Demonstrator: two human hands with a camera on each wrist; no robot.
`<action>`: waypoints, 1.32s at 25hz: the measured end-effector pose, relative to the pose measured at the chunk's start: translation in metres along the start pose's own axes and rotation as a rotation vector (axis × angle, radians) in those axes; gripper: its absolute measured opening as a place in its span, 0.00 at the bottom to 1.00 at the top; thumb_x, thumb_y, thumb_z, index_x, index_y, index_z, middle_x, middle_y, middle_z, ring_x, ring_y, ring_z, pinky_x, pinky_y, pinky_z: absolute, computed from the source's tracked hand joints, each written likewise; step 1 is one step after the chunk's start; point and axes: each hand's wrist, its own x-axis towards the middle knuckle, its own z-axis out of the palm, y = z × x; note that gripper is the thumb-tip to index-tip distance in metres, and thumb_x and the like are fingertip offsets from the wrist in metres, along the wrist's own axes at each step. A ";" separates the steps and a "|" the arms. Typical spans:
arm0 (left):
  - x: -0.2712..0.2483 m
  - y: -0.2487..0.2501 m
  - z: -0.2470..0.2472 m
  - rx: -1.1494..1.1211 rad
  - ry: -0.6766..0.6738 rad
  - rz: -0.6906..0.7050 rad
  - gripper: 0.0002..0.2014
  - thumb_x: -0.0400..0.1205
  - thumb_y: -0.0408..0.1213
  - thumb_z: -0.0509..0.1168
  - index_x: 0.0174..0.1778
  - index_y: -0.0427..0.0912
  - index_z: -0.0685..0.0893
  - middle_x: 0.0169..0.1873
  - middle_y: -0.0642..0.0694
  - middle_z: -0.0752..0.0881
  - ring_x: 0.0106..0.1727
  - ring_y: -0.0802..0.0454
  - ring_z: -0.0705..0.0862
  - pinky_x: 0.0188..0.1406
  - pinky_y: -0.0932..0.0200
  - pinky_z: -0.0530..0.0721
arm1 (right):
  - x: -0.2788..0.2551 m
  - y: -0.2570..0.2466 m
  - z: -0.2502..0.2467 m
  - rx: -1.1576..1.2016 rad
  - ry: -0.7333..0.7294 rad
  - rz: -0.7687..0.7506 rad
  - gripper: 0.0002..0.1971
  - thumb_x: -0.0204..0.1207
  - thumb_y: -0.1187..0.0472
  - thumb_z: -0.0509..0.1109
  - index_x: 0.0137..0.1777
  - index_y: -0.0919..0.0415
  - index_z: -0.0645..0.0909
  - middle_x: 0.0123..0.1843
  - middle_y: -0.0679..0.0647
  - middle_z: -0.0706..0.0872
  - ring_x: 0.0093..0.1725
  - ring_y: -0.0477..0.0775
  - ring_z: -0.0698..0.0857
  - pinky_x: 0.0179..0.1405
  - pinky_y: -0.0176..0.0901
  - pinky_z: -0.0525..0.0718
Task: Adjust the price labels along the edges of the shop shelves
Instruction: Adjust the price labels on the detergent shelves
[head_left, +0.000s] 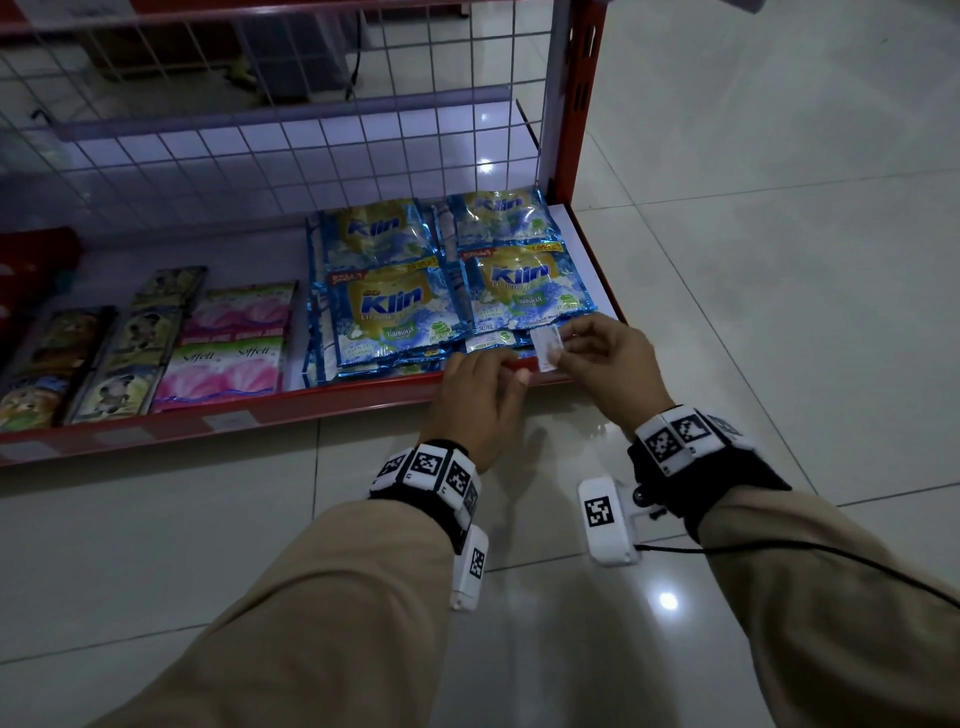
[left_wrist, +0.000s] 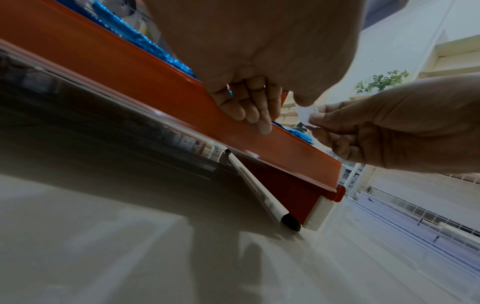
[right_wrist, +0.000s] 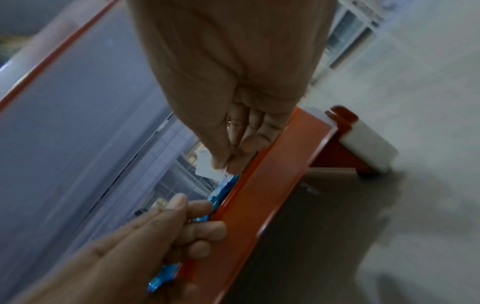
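Observation:
A small white price label (head_left: 548, 349) is pinched between the thumb and fingers of my right hand (head_left: 563, 345), just above the red edge strip (head_left: 311, 402) of the bottom shelf near its right end. My left hand (head_left: 511, 371) sits beside it, fingers curled over the strip's top lip and thumb close to the label. From the left wrist, my left fingers (left_wrist: 249, 115) lie on the red strip (left_wrist: 130, 82) while the right hand (left_wrist: 315, 119) holds the label (left_wrist: 306, 113). The right wrist view shows the label (right_wrist: 203, 164) at my right fingertips (right_wrist: 223, 162) and the left hand (right_wrist: 197, 224) on the strip (right_wrist: 259, 205).
Blue Klin sachets (head_left: 395, 312) lie on the shelf right behind the hands, with pink Soffell packs (head_left: 228, 358) to their left. Another label (head_left: 228, 420) sits in the strip further left. A wire grid (head_left: 311, 130) backs the shelf, a red upright (head_left: 582, 104) ends it, and tiled floor (head_left: 779, 260) lies beyond.

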 end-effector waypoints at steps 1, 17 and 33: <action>0.000 0.000 0.000 -0.012 0.014 0.005 0.16 0.86 0.49 0.55 0.63 0.44 0.79 0.54 0.47 0.83 0.59 0.48 0.73 0.54 0.56 0.71 | -0.004 -0.001 0.004 0.161 -0.037 0.089 0.11 0.71 0.71 0.76 0.50 0.63 0.81 0.41 0.58 0.87 0.38 0.49 0.86 0.40 0.39 0.86; 0.002 -0.001 -0.004 0.310 -0.091 0.069 0.12 0.86 0.43 0.57 0.57 0.41 0.81 0.55 0.46 0.78 0.58 0.46 0.70 0.54 0.50 0.75 | -0.005 0.002 -0.006 -0.486 -0.208 -0.225 0.11 0.73 0.66 0.73 0.53 0.55 0.85 0.39 0.47 0.88 0.38 0.44 0.85 0.42 0.35 0.82; -0.022 -0.028 -0.038 0.558 0.065 -0.073 0.08 0.80 0.44 0.60 0.54 0.48 0.74 0.52 0.50 0.78 0.55 0.47 0.75 0.53 0.49 0.67 | -0.001 -0.010 0.048 -0.512 -0.123 -0.365 0.04 0.77 0.65 0.69 0.48 0.60 0.84 0.45 0.54 0.86 0.49 0.60 0.79 0.51 0.57 0.79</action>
